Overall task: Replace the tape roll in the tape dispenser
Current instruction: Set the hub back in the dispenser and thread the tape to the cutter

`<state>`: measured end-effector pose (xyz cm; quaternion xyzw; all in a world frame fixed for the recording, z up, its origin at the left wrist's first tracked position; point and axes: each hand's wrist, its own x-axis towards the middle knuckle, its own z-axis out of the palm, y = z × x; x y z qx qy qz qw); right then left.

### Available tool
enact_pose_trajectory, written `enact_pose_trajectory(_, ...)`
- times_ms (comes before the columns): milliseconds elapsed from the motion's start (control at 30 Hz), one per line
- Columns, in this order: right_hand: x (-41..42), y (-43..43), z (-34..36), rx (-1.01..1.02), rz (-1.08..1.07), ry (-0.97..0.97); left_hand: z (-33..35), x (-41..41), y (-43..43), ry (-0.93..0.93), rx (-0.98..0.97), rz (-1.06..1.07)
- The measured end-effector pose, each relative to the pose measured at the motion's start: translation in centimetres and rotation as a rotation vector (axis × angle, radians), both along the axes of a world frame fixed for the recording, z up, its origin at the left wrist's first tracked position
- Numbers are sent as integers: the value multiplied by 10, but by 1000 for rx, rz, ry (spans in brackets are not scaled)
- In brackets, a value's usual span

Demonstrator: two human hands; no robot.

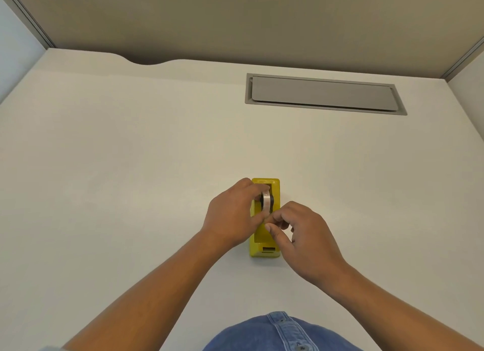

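The left hand (231, 214) gripped the tape roll (266, 200) seated in the yellow dispenser (265, 242) on the desk (131, 167); the right hand (303, 236) pinched near the roll's front, what it held unclear.

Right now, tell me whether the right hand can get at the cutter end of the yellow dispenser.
Probably yes. The right hand hovers beside the tape dispenser, whose near cutter end lies uncovered. The left hand is farther back, at the tape roll.
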<state>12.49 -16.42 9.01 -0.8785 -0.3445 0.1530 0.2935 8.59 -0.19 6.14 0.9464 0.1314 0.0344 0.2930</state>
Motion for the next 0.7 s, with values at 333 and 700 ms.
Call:
enact_pose_trajectory(333, 7, 4, -2, 3, -3, -3, 4, 4, 3, 20, 29, -111)
enact_pose_trajectory(700, 10, 3, 0, 23, -11, -19, 5, 12, 1, 88, 81, -146)
